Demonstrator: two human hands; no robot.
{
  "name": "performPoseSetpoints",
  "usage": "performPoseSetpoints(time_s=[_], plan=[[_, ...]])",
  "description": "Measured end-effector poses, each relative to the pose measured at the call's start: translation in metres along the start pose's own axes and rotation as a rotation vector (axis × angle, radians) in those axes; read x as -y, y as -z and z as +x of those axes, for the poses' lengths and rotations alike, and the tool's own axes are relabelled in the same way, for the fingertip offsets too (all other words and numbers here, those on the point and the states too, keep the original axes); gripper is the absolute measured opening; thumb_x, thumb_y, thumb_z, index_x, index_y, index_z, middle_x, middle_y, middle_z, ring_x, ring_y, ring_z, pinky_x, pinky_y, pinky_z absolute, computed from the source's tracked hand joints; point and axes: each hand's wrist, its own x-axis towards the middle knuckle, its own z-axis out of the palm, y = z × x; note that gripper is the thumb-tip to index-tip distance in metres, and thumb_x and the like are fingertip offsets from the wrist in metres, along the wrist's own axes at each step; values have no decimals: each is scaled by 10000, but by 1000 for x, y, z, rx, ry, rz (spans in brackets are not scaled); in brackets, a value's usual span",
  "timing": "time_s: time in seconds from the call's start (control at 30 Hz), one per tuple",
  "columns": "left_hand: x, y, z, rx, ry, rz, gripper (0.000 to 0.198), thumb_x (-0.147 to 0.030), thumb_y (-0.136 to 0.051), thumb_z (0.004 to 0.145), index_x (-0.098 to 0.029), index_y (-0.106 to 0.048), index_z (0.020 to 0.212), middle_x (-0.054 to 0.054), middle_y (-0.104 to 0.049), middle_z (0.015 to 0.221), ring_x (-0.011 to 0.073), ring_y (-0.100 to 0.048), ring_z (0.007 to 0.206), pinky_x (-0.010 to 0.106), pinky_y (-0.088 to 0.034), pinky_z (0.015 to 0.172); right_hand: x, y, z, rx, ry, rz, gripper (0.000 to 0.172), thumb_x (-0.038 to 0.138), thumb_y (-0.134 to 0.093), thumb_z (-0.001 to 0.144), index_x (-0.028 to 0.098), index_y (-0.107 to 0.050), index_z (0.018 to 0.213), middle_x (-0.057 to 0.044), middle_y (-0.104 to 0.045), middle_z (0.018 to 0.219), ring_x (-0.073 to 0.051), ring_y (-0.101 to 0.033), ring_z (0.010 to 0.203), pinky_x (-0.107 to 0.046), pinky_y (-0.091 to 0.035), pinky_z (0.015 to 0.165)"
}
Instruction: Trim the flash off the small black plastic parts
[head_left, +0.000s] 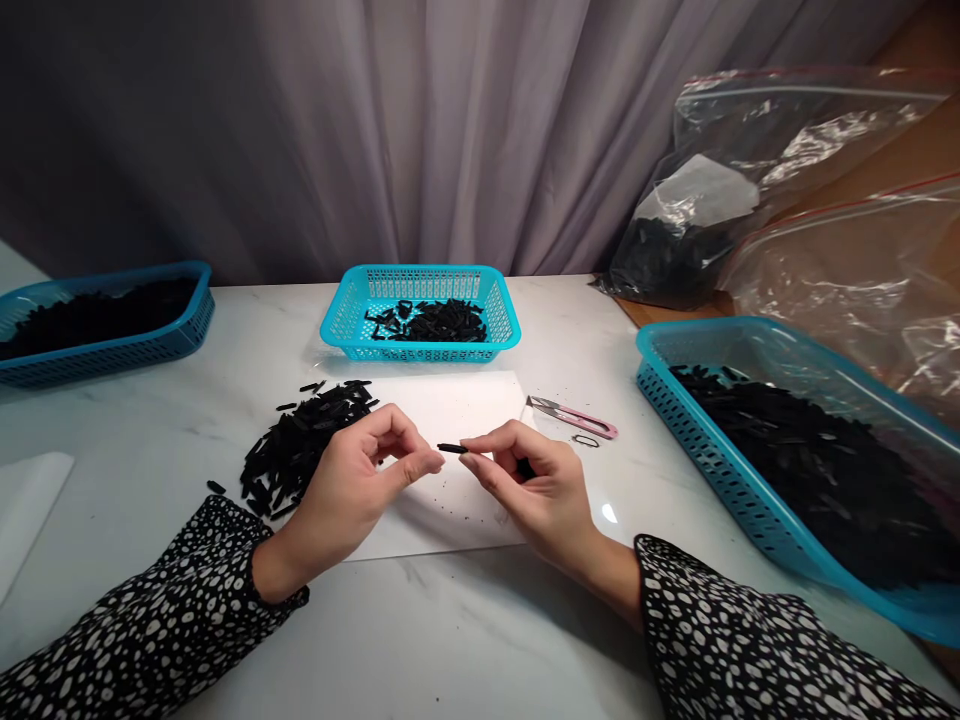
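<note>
A small, narrow black piece (451, 448) lies level between my two hands, above a white sheet of paper (450, 510). My right hand (536, 475) pinches its right end between thumb and forefinger; something dark shows under the curled fingers. My left hand (367, 470) is closed, thumb and forefinger together at the piece's left end; the exact contact is hard to see. Beside and behind my left hand is a pile of similar black pieces (281, 450). Thread snips with pink handles (574, 415) lie right of the paper, near a small dark loop (586, 441).
A turquoise basket (420, 353) with some black pieces stands at the back. Fuller blue baskets stand at left (150, 345) and right (697, 455). Clear zip bags (750, 150) sit at the back right, before a grey curtain (480, 130). White paper (30, 500) lies far left.
</note>
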Motion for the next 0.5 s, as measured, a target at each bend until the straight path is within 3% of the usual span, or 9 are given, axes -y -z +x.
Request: performPoseSetpoints(time_s=[0.07, 0.13, 0.23, 0.3, 0.5], plan=[[1, 3, 0, 100, 10, 117, 430, -435, -549, 943, -178, -621, 605, 14, -634, 633, 137, -580, 628, 267, -468, 619, 0, 0, 0, -9, -1, 8, 60, 224, -649, 846, 195, -684, 807, 96, -327, 500, -93, -283, 441, -255, -246, 429], [1, 4, 0, 173, 13, 206, 485, -450, -476, 972, -180, -634, 601, 20, -635, 626, 148, -576, 621, 279, -454, 606, 0, 0, 1, -9, 10, 12, 58, 222, -646, 848, 193, -682, 813, 98, -328, 498, -90, -282, 437, -251, -243, 424], [0, 0, -2, 72, -74, 225, 174, -367, -662, 879, -197, -680, 848, 15, -689, 818, 173, -627, 789, 288, -490, 706, -1, -1, 0, -3, 33, 9, 55, 206, -640, 850, 189, -681, 818, 102, -326, 496, -86, -280, 434, -244, -239, 420], [-1, -3, -3, -10, -154, 185, 176, -308, -733, 828, -211, -671, 961, 18, -698, 923, 181, -639, 894, 293, -504, 792, -2, -1, 0, -1, 41, 5, 53, 196, -638, 852, 188, -682, 822, 103, -320, 498, -85, -281, 436, -241, -237, 421], [0, -6, -5, -14, -162, 123, 33, -239, -710, 858, -216, -703, 881, -4, -710, 838, 144, -637, 806, 264, -499, 749, -1, -2, -1, 2, 77, 18, 52, 167, -645, 848, 192, -684, 823, 106, -300, 500, -80, -259, 431, -238, -214, 413]])
